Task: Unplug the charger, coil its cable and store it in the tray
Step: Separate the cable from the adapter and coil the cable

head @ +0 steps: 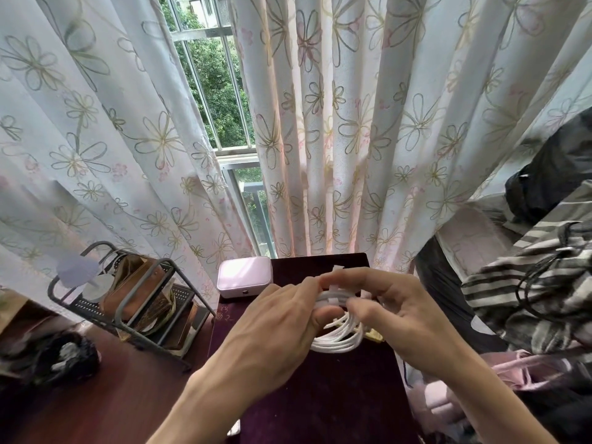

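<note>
A white charger cable (339,338) is wound into a coil of several loops above a dark purple surface (320,395). My left hand (275,328) grips the coil's left side with thumb and fingers. My right hand (394,312) pinches the top of the coil, where a white strap (334,298) wraps across the loops. A short white tab sticks up above my fingers. The charger's plug is hidden by my hands. I cannot tell which thing here is the tray.
A pale pink box (245,277) sits at the far left of the purple surface. A grey metal rack (134,299) with brown items stands on the wooden desk at left. Striped and black clothing (538,283) is piled at right. Floral curtains hang behind.
</note>
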